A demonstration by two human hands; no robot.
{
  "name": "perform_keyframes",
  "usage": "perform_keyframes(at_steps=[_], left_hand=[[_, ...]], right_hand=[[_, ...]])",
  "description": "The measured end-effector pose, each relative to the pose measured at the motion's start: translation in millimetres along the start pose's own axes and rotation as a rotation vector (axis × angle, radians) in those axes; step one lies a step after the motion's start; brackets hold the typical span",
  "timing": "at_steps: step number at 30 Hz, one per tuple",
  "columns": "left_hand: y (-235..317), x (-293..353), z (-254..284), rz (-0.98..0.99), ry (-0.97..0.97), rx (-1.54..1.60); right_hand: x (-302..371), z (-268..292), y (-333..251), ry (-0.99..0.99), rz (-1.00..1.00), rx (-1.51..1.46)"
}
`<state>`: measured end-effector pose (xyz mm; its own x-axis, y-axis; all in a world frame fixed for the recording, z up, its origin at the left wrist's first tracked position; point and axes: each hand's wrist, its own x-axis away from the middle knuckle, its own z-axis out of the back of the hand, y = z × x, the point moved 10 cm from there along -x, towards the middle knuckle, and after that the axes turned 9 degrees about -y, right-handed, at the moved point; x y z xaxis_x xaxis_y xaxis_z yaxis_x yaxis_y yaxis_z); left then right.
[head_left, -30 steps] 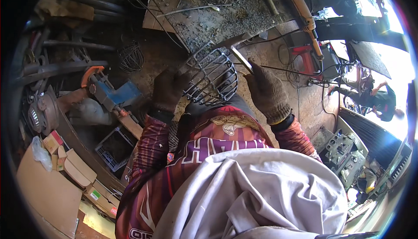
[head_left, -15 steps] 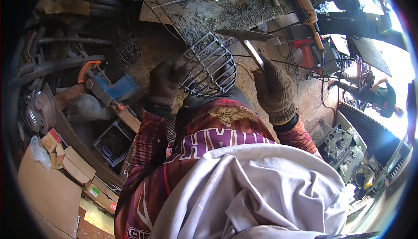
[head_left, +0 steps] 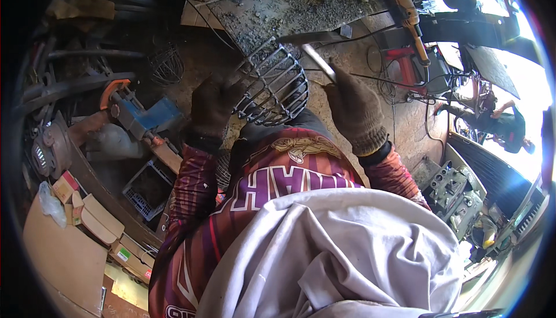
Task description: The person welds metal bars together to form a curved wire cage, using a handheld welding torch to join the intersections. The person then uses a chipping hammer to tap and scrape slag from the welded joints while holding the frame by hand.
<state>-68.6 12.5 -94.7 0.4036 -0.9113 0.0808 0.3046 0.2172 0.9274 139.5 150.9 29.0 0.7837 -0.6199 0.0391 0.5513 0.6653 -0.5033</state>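
My left hand [head_left: 213,102], in a dark knit glove, is closed on the near-left side of a welded wire basket [head_left: 279,84] made of grey metal rods. The basket is tilted in front of my lap, and the glove hides part of its rim. My gloved right hand [head_left: 354,109] grips the pale handle of a chipping hammer [head_left: 317,62]. Its long dark head lies across the handle's far end, with the left tip by the basket's upper rim. Whether the tip touches the rim I cannot tell.
Ahead stands a worktable [head_left: 243,25] strewn with dark grit and rods. Another wire basket [head_left: 166,65] lies at left, near a blue clamp-like machine [head_left: 156,115]. Cables [head_left: 399,89] trail across the floor at right. Cardboard boxes [head_left: 66,248] fill the lower left; a person [head_left: 507,125] is far right.
My right hand and the chipping hammer have moved left, bringing the head's tip closer to the basket rim. The basket, still in my left hand, has shifted slightly left.
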Motion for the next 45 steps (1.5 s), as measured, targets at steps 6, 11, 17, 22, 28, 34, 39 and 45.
perform_keyframes(at_steps=[6,11,17,22,28,34,39,45], left_hand=[[-5,0,-1,-0.031,0.04,-0.026],[-8,5,5,-0.057,0.087,0.024],[27,21,51,-0.113,0.234,-0.311],[74,34,95,-0.062,0.326,-0.297],[71,48,128,-0.017,0.361,0.094],[117,58,126,-0.097,0.439,-0.531],[109,61,130,-0.13,0.438,-0.354],[158,58,117,-0.208,0.422,-0.593]], right_hand=[[7,-4,10,-0.001,-0.041,0.007],[15,5,49,0.19,-0.23,-0.427],[24,-17,87,0.135,-0.465,-0.747],[20,-40,94,0.096,-0.512,-0.748],[3,-46,90,0.075,-0.369,-0.74],[7,-71,111,0.031,-0.438,-0.744],[9,-80,115,-0.014,-0.54,-0.854],[12,-92,122,-0.023,-0.626,-0.931]])
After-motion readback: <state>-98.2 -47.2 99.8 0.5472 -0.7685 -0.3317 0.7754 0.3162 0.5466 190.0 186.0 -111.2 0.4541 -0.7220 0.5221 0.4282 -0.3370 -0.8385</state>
